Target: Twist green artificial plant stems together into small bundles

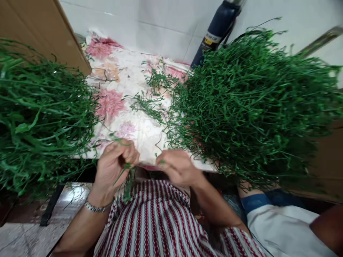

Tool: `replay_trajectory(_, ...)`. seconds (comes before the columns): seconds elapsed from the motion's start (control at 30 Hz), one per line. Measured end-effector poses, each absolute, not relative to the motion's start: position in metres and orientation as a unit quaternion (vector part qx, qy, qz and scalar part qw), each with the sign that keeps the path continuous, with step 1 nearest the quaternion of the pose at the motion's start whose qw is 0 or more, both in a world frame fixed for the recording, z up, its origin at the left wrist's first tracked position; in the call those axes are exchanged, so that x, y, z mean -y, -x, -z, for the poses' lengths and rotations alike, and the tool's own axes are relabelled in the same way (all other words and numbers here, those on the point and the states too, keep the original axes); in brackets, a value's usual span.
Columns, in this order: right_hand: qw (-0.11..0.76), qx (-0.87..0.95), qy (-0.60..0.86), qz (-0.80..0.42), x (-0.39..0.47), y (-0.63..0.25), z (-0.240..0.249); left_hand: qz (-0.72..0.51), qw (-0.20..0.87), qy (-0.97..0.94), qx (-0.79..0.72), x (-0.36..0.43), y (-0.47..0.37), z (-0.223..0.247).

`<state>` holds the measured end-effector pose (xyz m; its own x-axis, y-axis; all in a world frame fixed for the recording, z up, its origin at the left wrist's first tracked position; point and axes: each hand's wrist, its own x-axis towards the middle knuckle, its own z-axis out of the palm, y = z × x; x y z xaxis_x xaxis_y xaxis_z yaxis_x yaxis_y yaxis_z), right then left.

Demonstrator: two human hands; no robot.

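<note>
Two hands are held at the floral cloth's (125, 76) near edge — left hand (114, 162) closed on green stems (128, 176), right hand (175, 166) curled, its contents indiscernible. Open cloth is left only between the two green heaps (249, 107).

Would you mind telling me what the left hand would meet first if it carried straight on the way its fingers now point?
The left hand, curled around a green sprig, points across toward the right hand. It would probably meet that hand first, though depth is hard to judge.
</note>
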<state>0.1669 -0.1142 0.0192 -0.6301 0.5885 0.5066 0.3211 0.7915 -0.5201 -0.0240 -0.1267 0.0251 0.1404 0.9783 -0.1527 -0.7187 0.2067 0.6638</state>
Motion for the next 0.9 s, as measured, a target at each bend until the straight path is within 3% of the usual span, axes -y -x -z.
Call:
replay_trajectory(0.13,0.279,0.816,0.500,0.078,0.079,-0.207,-0.046,-0.571,0.730,-0.232,-0.294,0.116,0.017,-0.023)
replay_trajectory(0.23,0.186,0.815,0.525,0.157,0.061,-0.227,-0.043,-0.578,0.726,-0.230,-0.293,0.111,0.017,-0.022)
replay_trajectory(0.3,0.197,0.825,0.508,0.150,0.062,-0.228,-0.039,-0.587,0.720,-0.230,-0.289,0.110,0.018,-0.022)
replay_trajectory(0.43,0.311,0.853,0.419,-0.018,0.087,-0.197,-0.034,-0.613,0.701,-0.230,-0.283,0.109,0.015,-0.025)
replay_trajectory(0.57,0.307,0.876,0.292,-0.233,0.111,-0.147,-0.020,-0.643,0.661,-0.240,-0.303,0.110,0.008,-0.025)
replay_trajectory(0.9,0.407,0.667,0.391,-0.487,0.107,-0.134,-0.006,-0.572,0.637,-0.370,-0.360,0.098,0.020,-0.009)
